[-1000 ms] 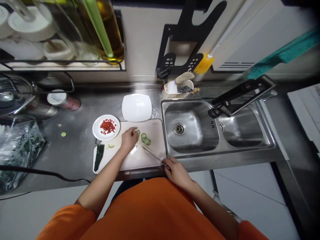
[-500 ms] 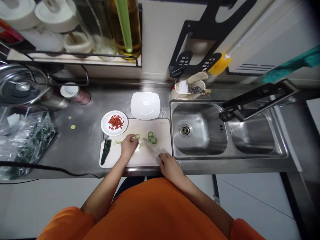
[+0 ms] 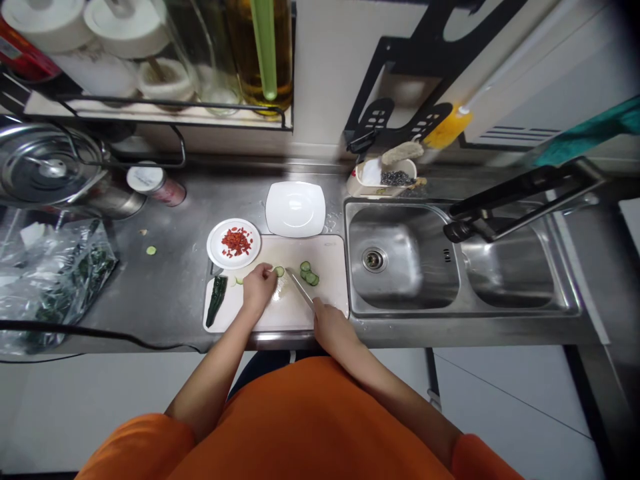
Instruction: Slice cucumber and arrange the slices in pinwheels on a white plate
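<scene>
My right hand (image 3: pixel 335 327) is wrapped round the handle of a knife (image 3: pixel 300 288), its blade slanting up and left over the white cutting board (image 3: pixel 295 319). My left hand (image 3: pixel 259 288) is closed, with its fingertips at the edge of a round cucumber slice (image 3: pixel 279 271), just left of the knife tip. A small overlapping pile of cucumber slices (image 3: pixel 309 275) lies right of the blade. At the board's left end rests a dark green cucumber piece (image 3: pixel 217 301). Thin pale green scraps (image 3: pixel 239 281) lie beside my left hand.
A white plate of small red pieces (image 3: pixel 236 243) overlaps the board's upper left corner. Behind the board stands a white square dish (image 3: pixel 295 210). The double sink (image 3: pixel 405 257) and black faucet (image 3: pixel 475 227) are at the right. A plastic bag of greens (image 3: pixel 65 280) lies at the left.
My right hand and the knife have moved slightly left, bringing the blade nearer the slice at my left fingertips. The whole view has shifted a little. My left hand stays beside the slice.
</scene>
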A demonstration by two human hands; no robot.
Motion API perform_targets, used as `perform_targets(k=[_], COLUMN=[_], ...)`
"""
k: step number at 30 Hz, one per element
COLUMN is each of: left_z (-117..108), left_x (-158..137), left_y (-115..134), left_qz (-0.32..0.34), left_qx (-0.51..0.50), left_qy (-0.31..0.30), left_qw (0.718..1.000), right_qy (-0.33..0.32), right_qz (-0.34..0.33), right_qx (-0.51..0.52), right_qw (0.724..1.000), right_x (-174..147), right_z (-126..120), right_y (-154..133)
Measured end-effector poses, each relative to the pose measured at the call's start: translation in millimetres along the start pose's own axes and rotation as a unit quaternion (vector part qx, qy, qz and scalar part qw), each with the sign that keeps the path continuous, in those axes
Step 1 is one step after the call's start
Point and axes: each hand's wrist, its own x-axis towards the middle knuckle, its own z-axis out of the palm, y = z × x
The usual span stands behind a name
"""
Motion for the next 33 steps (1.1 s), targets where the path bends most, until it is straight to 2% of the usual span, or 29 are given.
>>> perform_targets(k=[3, 8, 13, 17, 33], left_z=[1.1, 0.4, 4.0, 8.3, 11.7], left_x=[2.7, 0.3, -3.3, -4.4, -3.8], left_y=[1.1, -2.5, -11.6, -17.1, -19.6], left_qz=[0.037, 0.05, 0.101, 0.143, 0.148], left_qx=[0.02, 0.044, 0.043, 0.04, 0.031], left_qy=[-0.017, -0.039, 0.008, 0.003, 0.001], left_qw=[0.999, 0.997, 0.994, 0.989, 0.989], right_qy=[-0.008, -0.007, 0.012, -0.001, 0.008], right_qz=[0.008, 0.018, 0.004, -0.012, -0.025], right_qx=[-0.006, -0.005, -0.007, -0.009, -0.026], right_qw=[1.0, 1.0, 1.0, 1.0, 0.999], right_x=[0.0, -1.6, -3.2, -2.5, 1.7], right_z=[0.0, 2.3, 5.8, 6.9, 10.7], right_y=[-1.6, -1.1, -4.0, -10.1, -15.3])
